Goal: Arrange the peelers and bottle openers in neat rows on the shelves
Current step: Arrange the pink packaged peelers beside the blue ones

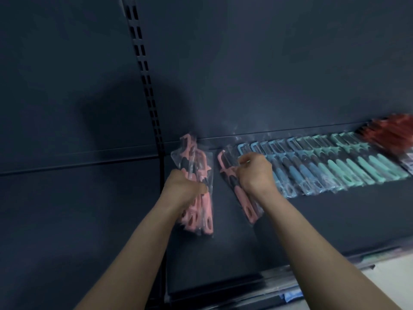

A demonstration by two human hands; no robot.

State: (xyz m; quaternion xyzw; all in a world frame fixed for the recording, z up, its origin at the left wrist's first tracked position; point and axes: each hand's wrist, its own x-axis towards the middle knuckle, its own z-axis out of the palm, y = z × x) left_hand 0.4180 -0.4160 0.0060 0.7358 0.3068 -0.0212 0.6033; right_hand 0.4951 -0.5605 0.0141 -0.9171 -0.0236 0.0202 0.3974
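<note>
My left hand [184, 189] grips a bundle of pink peelers [196, 175] in clear plastic sleeves, held upright over the dark shelf [234, 242]. My right hand [254, 171] pinches a single pink peeler [242, 202] that lies on the shelf at the left end of the row. To its right runs a neat row of blue peelers [292, 168], then teal peelers [366, 166], all in sleeves and overlapping slightly.
Red packaged items [393, 133] sit blurred at the far right of the shelf. A slotted upright [145, 70] divides the dark back panel. Another shelf section [78, 209] lies to the left. The shelf's front edge [279, 285] is near my forearms.
</note>
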